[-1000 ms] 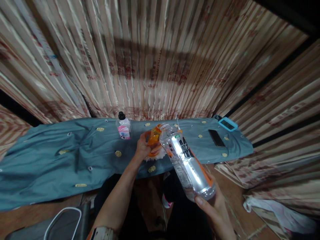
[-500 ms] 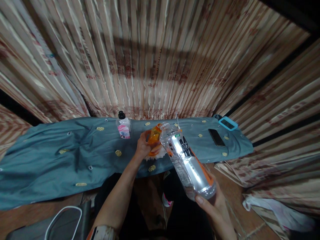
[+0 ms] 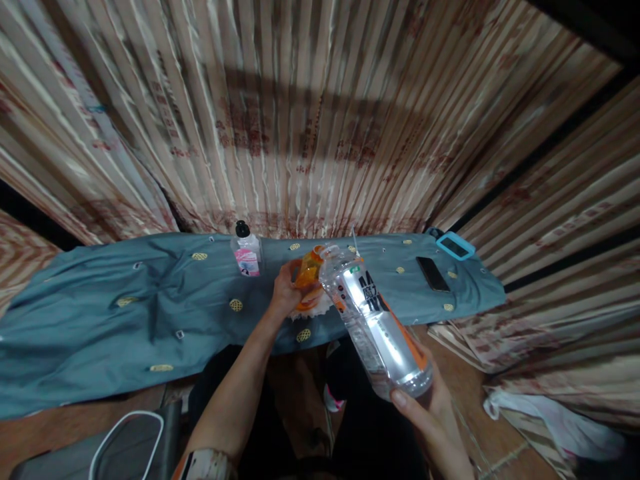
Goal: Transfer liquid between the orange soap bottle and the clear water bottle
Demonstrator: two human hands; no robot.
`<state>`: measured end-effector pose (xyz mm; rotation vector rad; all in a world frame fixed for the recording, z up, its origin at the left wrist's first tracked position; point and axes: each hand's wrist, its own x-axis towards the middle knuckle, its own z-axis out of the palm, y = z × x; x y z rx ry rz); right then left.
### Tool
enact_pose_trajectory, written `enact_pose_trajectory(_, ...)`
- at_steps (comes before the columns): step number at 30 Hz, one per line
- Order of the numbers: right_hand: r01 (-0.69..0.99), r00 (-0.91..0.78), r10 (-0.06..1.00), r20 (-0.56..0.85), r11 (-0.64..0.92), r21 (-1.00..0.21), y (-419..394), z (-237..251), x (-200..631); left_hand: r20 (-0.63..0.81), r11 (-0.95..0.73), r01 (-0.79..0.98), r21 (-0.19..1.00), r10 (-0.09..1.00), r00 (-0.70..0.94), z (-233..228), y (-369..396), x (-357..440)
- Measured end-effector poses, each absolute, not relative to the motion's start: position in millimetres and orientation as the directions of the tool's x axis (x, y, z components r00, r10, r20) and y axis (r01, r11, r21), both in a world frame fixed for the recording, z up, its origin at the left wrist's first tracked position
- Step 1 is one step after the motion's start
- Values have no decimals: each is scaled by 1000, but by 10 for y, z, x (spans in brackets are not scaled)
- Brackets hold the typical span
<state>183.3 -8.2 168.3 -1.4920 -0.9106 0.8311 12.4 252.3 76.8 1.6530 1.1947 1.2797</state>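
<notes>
My left hand (image 3: 289,287) is closed around a small orange see-through bottle (image 3: 309,270), just above the cloth. Closed on the base of a large clear plastic bottle (image 3: 376,323) with a silver and orange label is my right hand (image 3: 425,407). That bottle is tilted, its neck pointing up and left, and its mouth meets or nearly meets the top of the orange bottle. Whether liquid flows between them I cannot make out. Under the orange bottle lies something white and crumpled, perhaps tissue (image 3: 319,308).
A clear bottle with a black cap and pink label (image 3: 247,257) stands left on the blue-green patterned cloth (image 3: 165,300). To the right lie a dark phone (image 3: 433,274) and a light-blue-framed device (image 3: 455,246). Pleated curtains (image 3: 310,120) hang behind. A grey seat (image 3: 125,447) is at lower left.
Almost nothing differs. Both hands hold their bottles in the same place, and the view has shifted very slightly.
</notes>
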Motion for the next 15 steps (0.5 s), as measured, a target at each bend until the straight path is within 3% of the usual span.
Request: enact_pose_trajectory(15,117,458,889,8,-52,-992,-83,1665,1829,269,-282,239,929,959,89,811,2504,116)
